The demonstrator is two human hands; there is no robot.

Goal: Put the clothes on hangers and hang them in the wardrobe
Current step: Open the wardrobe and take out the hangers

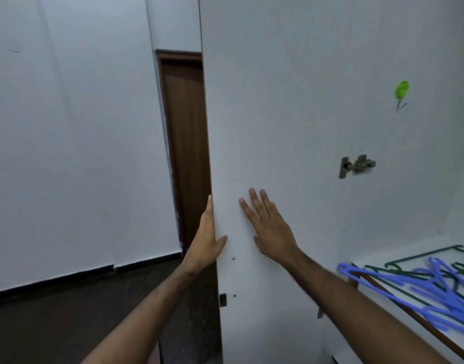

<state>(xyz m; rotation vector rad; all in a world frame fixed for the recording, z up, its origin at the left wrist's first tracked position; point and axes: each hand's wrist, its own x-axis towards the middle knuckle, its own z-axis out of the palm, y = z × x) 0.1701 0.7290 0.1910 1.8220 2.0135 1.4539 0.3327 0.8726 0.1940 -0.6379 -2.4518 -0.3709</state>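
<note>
No text, label, brand or number can be read anywhere; all surfaces are plain.

Brown door [184, 143] (shut) beside white wall [75, 143].

Left hand [208, 241] upright, thumb hooked (fingers straight); right hand [270, 229] flat, fingers spread; both arms extended.
</note>
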